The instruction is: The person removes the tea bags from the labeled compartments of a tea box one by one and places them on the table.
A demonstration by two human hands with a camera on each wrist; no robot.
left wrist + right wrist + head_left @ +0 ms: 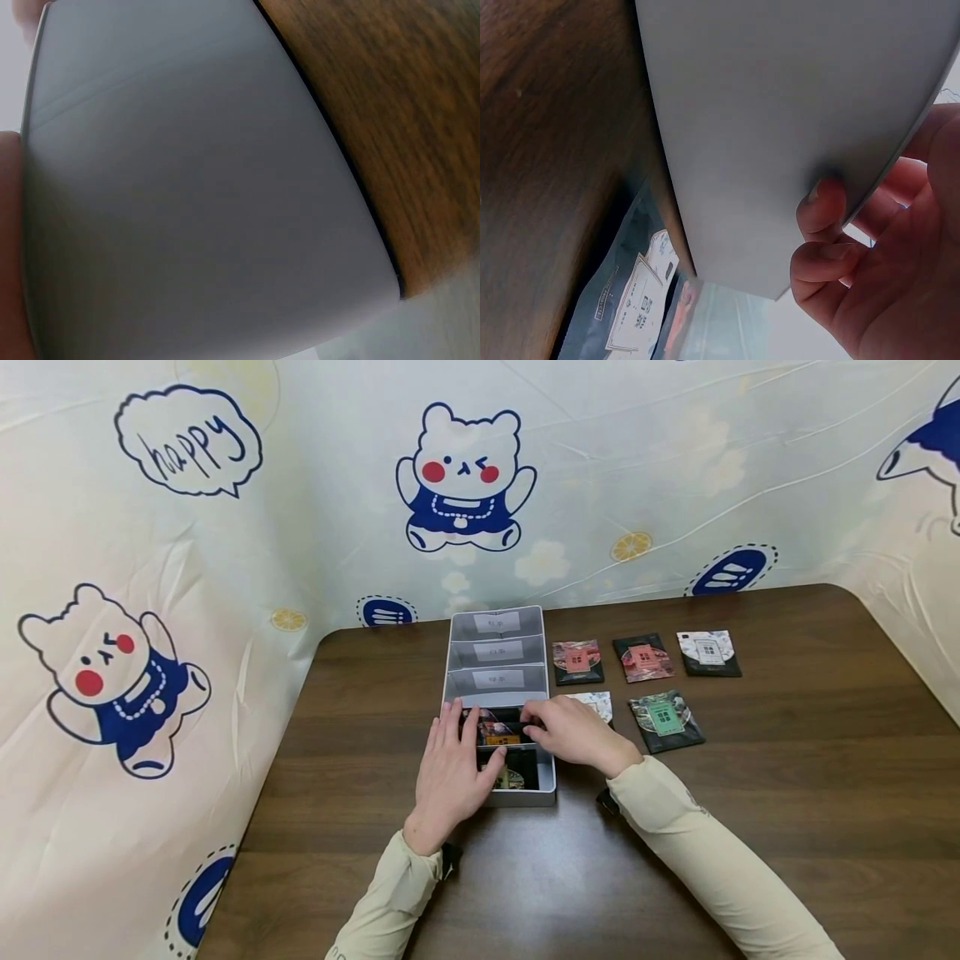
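A long grey box [551, 777] with several compartments stands on the table. Its second compartment from the front holds a dark packet with an orange label [501, 739]. My right hand [573, 731] reaches over the right rim and pinches this packet near its right edge; in the right wrist view two curled fingers [821, 210] lie outside the wall. My left hand [452, 777] rests across the left rim, fingers extended, thumb over the front compartment. There, a dark packet with a yellowish-green label [517, 770] lies partly under the thumb.
Right of the box lie a red-label packet [577, 662], another red-label packet [643, 657], a white-and-black packet [708, 653], a green-label packet [666, 720], and a white-topped packet [596, 700] partly hidden by my right hand. Paper labels [498, 679] mark the rear compartments. A printed curtain [600, 460] hangs behind.
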